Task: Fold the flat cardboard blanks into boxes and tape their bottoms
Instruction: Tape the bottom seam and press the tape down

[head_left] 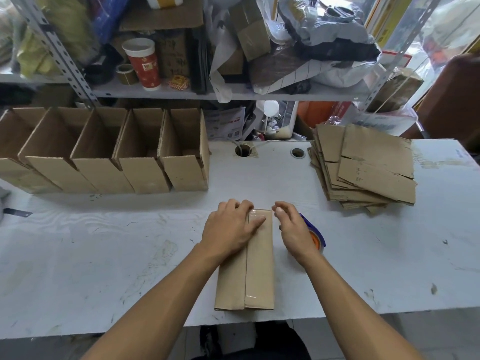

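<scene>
At centre frame on the counter point(104, 242) our box point(245, 258) lies bottom-up, tape glossy over its seam; our left hand point(230, 231) presses flat on it, our right hand point(294, 231) hovers loosely curled, holding nothing; we judge it light, stiff-walled, best gripped by its long sides.

- Views: one only, worn on your head; you have no second view to compare.
- Direction: forward and steeply down over the white table point(363, 255).
- Nearness: close; your forearms enter from the bottom edge.
- Lens: wide-angle, edges curved.
- Upper frame: reaches the metal shelf point(155, 92) behind the table.
</scene>
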